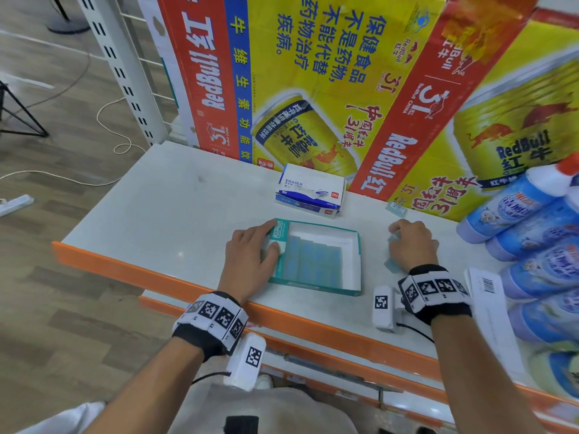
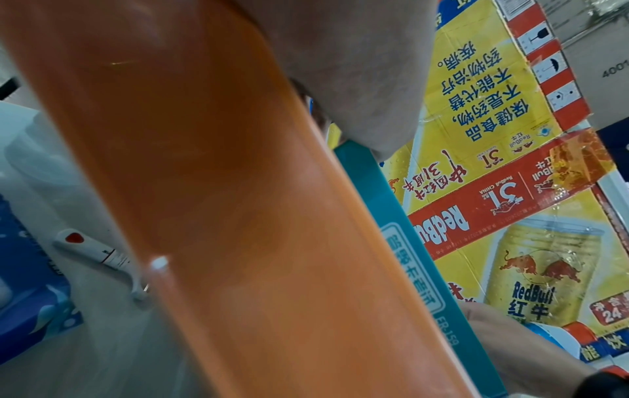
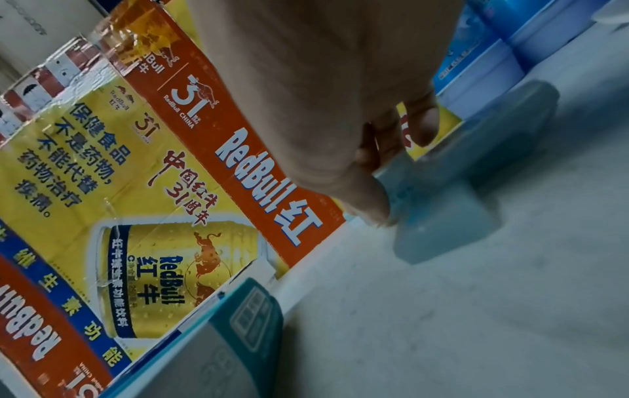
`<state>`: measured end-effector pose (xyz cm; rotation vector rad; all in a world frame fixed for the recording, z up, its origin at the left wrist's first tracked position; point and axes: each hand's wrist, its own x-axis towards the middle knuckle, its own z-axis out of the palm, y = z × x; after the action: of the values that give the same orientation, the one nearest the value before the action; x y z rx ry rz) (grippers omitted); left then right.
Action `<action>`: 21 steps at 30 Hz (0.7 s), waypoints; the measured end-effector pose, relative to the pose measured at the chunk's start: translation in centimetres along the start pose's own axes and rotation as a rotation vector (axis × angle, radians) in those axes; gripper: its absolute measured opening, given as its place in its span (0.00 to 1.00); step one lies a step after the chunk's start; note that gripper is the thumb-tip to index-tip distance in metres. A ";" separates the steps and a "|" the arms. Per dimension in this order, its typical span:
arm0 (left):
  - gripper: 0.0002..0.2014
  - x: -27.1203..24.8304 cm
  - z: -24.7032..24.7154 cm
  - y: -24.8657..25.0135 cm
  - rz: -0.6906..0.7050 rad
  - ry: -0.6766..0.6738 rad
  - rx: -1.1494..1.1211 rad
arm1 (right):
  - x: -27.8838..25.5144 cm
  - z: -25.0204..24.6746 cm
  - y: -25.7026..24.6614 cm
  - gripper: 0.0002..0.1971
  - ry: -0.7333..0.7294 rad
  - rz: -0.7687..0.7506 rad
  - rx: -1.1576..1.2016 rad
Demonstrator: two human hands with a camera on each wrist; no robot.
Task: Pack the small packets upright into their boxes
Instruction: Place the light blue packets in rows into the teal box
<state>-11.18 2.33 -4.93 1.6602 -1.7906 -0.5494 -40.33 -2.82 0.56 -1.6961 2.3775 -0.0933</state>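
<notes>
An open teal box (image 1: 316, 289) lies on the shelf with several pale blue packets (image 1: 313, 261) filling its left and middle part; a white gap shows along its far and right sides. My left hand (image 1: 266, 237) holds the box's left wall, thumb over the edge. My right hand (image 1: 404, 236) is to the right of the box, curled over loose packets on the shelf. In the right wrist view its thumb and fingers (image 3: 371, 202) pinch one pale blue packet (image 3: 439, 223), with another packet (image 3: 510, 115) behind it. One more packet (image 1: 396, 209) lies by the carton.
A white and blue eraser box (image 1: 310, 189) sits behind the teal box. Red Bull cartons (image 1: 313, 73) wall off the back. Blue bottles (image 1: 532, 233) lie stacked at the right, with a barcoded sheet (image 1: 488, 289) beside them. The shelf's orange front edge (image 1: 156, 274) runs below my wrists.
</notes>
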 end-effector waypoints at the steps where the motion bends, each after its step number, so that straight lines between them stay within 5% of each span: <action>1: 0.25 0.0 0.0 0.0 -0.002 -0.001 0.000 | 0.0 -0.1 -0.2 0.12 0.001 -0.018 0.027; 9: 0.25 0.0 0.1 0.0 -0.009 -0.010 -0.001 | -1.9 -1.5 -3.8 0.08 0.125 -0.370 0.526; 15: 0.25 0.0 0.1 0.0 -0.018 -0.020 -0.004 | -4.7 -0.3 -7.4 0.07 -0.284 -0.396 0.765; 21: 0.25 0.0 0.0 0.0 -0.016 -0.005 -0.004 | -5.9 1.2 -8.1 0.05 -0.384 -0.423 0.658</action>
<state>-11.23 2.32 -4.95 1.6734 -1.7800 -0.5639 -30.71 0.10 1.62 -1.6481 1.4604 -0.5045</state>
